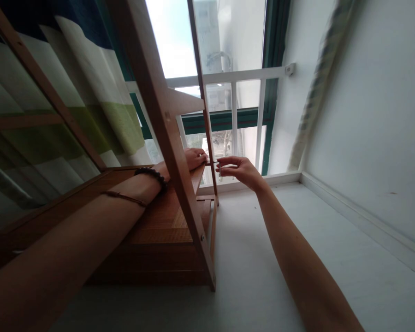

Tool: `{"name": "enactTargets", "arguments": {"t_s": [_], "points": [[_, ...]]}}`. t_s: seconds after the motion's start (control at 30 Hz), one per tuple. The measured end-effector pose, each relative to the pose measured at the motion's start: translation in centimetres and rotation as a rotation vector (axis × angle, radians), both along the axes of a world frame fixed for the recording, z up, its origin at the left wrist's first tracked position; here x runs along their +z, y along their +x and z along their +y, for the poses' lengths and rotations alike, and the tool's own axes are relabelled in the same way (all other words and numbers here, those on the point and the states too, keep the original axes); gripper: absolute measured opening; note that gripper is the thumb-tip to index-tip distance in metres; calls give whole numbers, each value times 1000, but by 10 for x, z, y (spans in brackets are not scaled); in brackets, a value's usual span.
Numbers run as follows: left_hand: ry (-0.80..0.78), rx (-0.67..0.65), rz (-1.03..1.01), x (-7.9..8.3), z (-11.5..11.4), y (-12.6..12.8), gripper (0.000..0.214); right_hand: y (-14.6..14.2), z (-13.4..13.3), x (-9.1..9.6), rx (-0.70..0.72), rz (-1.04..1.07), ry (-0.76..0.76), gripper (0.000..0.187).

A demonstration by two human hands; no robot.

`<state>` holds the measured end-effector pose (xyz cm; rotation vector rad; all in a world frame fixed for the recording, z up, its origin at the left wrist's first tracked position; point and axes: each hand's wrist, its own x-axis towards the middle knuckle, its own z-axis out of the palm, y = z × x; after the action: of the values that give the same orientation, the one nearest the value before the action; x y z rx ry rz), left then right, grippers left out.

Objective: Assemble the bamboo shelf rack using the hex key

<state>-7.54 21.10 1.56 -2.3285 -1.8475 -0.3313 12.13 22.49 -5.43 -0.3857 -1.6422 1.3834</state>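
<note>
A wooden shelf rack point(166, 221) stands on the pale floor in front of me, its slanted side post point(159, 106) crossing the view. My left hand point(195, 158) reaches through the frame and rests on the far end of a shelf board, fingers curled against the rear post point(207, 133). A dark bead bracelet point(152, 175) sits on that wrist. My right hand point(240, 169) is outside the rack, pinching a small metal tool point(220, 169), like a hex key, at the rear post close to my left fingers.
A window with white bars point(233, 115) and a green frame is behind the rack. A striped green and white curtain point(90, 106) hangs at left. A white wall point(376, 115) and baseboard run along the right. Pale floor point(256, 267) spreads beneath my right arm.
</note>
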Motion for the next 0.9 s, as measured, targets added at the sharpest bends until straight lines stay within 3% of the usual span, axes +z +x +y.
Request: {"name": "enactTargets", "arguments": {"t_s": [0.2, 0.4, 0.63, 0.9], "points": [[-3, 11, 12, 0, 0, 0, 36, -8, -4, 4, -134, -72, 121, 35], [-17, 11, 6, 1, 1, -1, 37, -33, -18, 7, -384, 58, -113, 34], [-20, 40, 40, 4, -6, 7, 36, -30, -11, 4, -172, 160, -377, 25], [-21, 39, 72, 4, -7, 9, 38, -45, -15, 0, -165, 227, -559, 22]]}}
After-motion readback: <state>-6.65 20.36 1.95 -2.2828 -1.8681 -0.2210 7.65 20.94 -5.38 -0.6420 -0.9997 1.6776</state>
